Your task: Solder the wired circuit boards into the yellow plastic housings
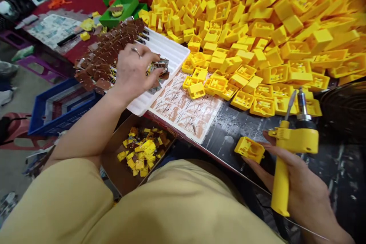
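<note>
Curled fingers of the left hand (134, 70) pinched a small brown circuit board (160, 69) with metal parts, lifting it just over the white ridged tray (171, 51). A ring sat on one finger of that hand. Beside it to the left, a heap of brown circuit boards (107, 55) spilled across the tray's far end, and a blue plastic basket (61, 105) stood lower down, off the table edge. Below the tray, a cardboard box (120, 171) held a jumble of yellow and brown assembled pieces. Printed sheets (185, 110) lay flat on the table between the tray and the dark work surface (228, 129). Behind them rose a big pile of yellow plastic housings (257, 19), filling the upper right of the view. Further right, one yellow housing (249, 149) lay on the dark surface, touching the fingertips of the right hand (297, 183). That hand was wrapped closed around the handle of a yellow soldering iron (288, 148), its metal tip pointing upward.
</note>
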Demonstrator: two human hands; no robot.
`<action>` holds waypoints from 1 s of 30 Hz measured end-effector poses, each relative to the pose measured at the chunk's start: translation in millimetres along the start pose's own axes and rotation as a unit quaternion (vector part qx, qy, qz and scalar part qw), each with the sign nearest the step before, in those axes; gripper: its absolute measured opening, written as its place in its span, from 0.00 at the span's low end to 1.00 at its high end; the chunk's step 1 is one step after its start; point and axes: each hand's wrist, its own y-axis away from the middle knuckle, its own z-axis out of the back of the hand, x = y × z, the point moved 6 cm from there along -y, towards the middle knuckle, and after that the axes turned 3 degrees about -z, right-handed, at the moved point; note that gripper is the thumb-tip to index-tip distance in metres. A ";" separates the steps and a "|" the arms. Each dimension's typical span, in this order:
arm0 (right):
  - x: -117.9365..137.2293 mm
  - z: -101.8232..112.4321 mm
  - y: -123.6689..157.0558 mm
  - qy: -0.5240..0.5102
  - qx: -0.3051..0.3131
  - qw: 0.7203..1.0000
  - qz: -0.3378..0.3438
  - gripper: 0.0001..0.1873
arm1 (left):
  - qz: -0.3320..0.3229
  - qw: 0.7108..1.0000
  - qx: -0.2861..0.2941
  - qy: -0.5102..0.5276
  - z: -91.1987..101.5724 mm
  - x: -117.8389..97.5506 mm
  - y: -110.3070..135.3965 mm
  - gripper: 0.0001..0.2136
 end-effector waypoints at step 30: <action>7.9 -3.9 5.2 -0.038 0.012 0.999 -0.017 0.32 | -0.350 0.847 0.345 0.200 -112.8 -196.9 -2.1 0.13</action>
